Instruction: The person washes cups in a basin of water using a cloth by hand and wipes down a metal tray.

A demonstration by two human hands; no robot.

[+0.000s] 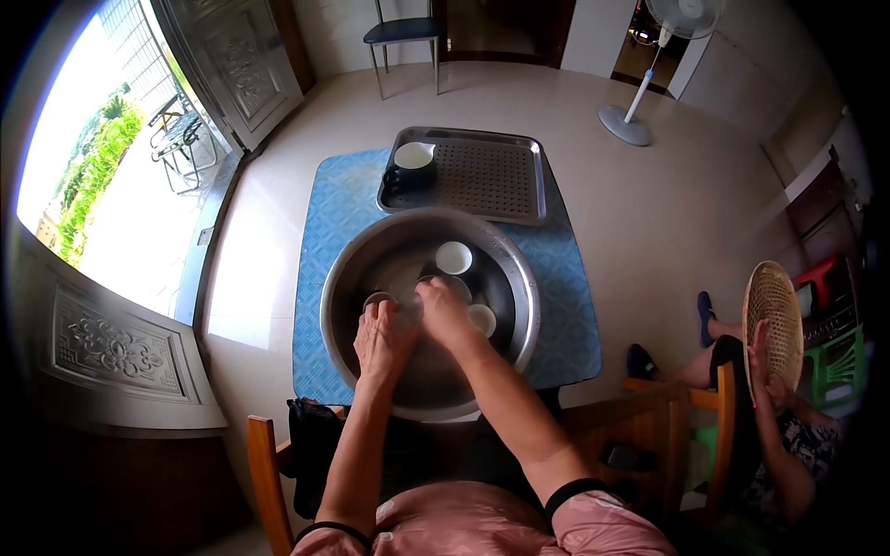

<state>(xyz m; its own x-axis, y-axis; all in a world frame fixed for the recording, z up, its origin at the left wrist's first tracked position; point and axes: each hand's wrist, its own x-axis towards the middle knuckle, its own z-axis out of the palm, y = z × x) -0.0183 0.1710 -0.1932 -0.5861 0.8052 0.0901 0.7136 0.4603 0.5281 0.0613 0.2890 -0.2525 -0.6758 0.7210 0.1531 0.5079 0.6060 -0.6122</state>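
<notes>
A large metal basin (336,347) stands on the blue-topped table (315,278). Inside it, my left hand (378,338) has its fingers curled over a small cup whose rim (380,297) shows just above them. Close by on the right, my right hand (445,310) is bent down in the middle of the basin, its fingertips closed beside a cup partly hidden by the hand. A white cup (454,258) lies beyond my right hand, and another white cup (481,321) is to the right of it. What the right fingertips hold is too hidden to tell.
Behind the basin lies a perforated metal tray (491,176) bearing a dark cup with a white inside (414,156). A person (788,454) with a woven basket (774,324) sits at the right. A chair (402,31) and a fan (640,102) stand farther off.
</notes>
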